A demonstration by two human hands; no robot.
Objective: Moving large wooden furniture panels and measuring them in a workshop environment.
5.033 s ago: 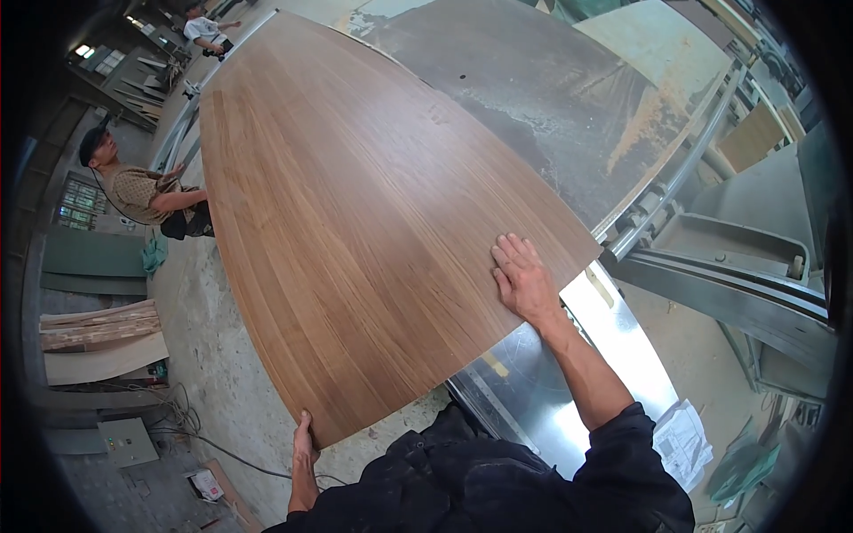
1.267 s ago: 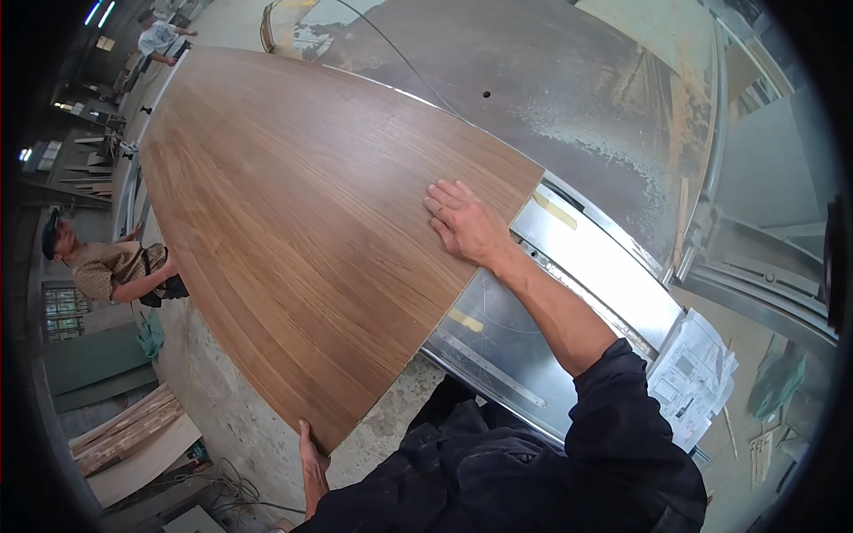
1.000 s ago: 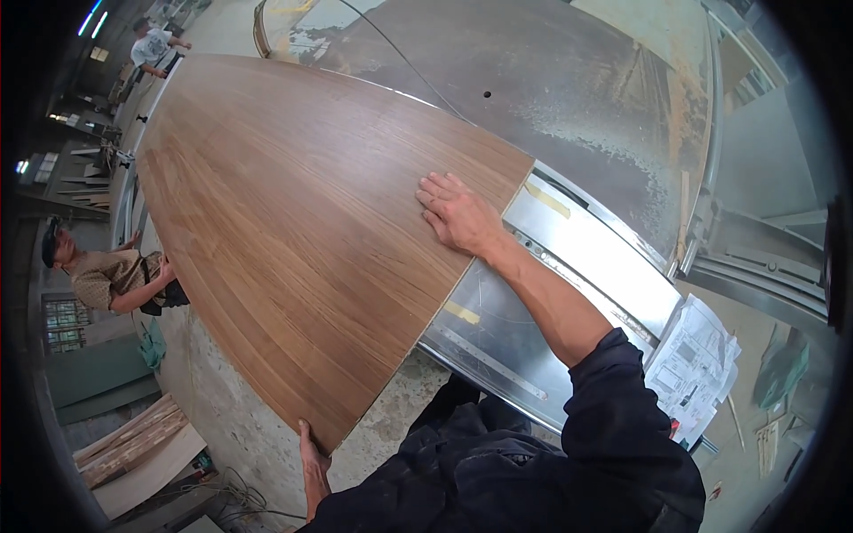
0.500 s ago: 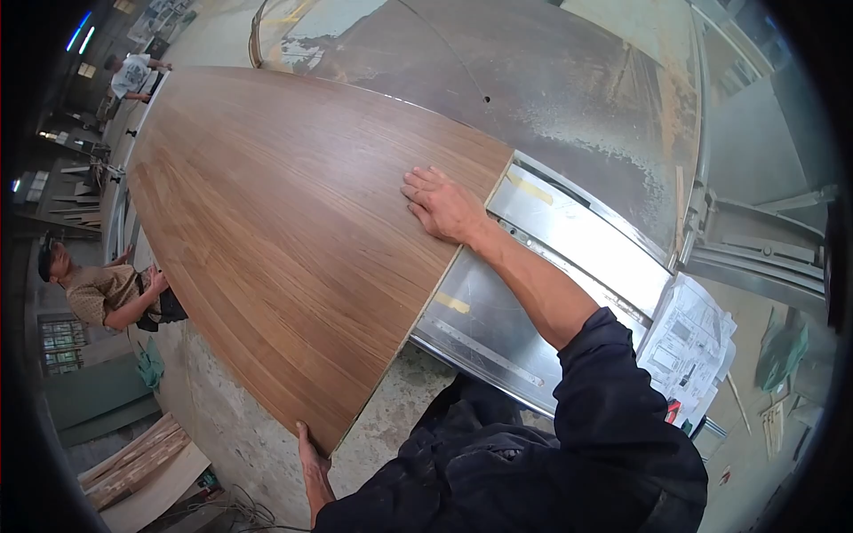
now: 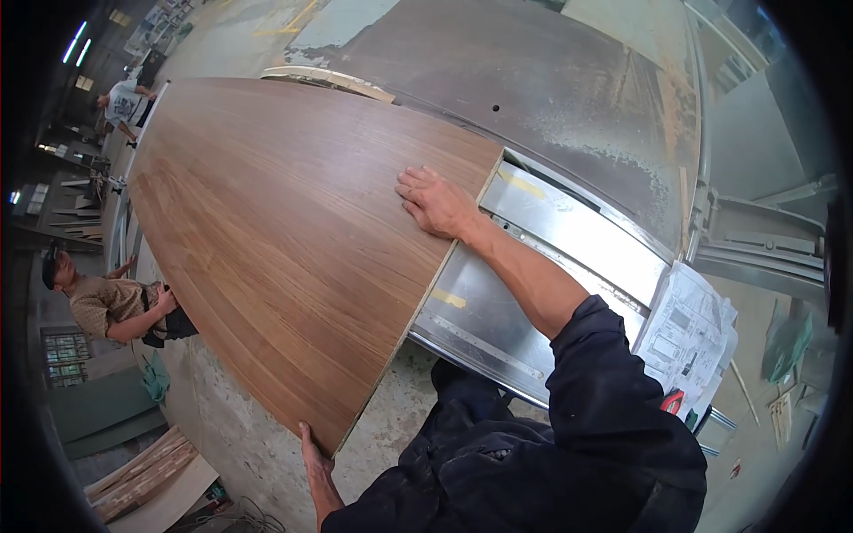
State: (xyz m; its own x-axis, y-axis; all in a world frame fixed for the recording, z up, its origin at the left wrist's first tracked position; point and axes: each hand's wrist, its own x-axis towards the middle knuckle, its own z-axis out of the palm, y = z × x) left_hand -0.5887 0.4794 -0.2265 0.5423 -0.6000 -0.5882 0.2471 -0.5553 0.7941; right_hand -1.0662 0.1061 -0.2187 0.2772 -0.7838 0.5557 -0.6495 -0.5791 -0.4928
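A large wood-grain panel (image 5: pixel 293 231) lies across a metal sliding table (image 5: pixel 569 244) and stretches away to the far left. At its near left corner, my left hand (image 5: pixel 316 457) grips the edge, thumb on top and the other fingers hidden beneath. Closer to the right end, my right hand (image 5: pixel 435 202) rests palm down on the panel's face, its fingers stretched out and holding nothing.
A person in a patterned shirt (image 5: pixel 111 306) has a hand at the panel's left edge; another in a white shirt (image 5: pixel 126 102) stands at its far end. A pale offcut strip (image 5: pixel 329 80) lies along the far edge. Drawing sheets (image 5: pixel 689 329) hang at right, wood boards (image 5: pixel 147 475) lower left.
The panel's right end has shifted slightly left, with my hands staying on it. The thin strip that stood up beyond the far edge now lies along it. The person in white has turned.
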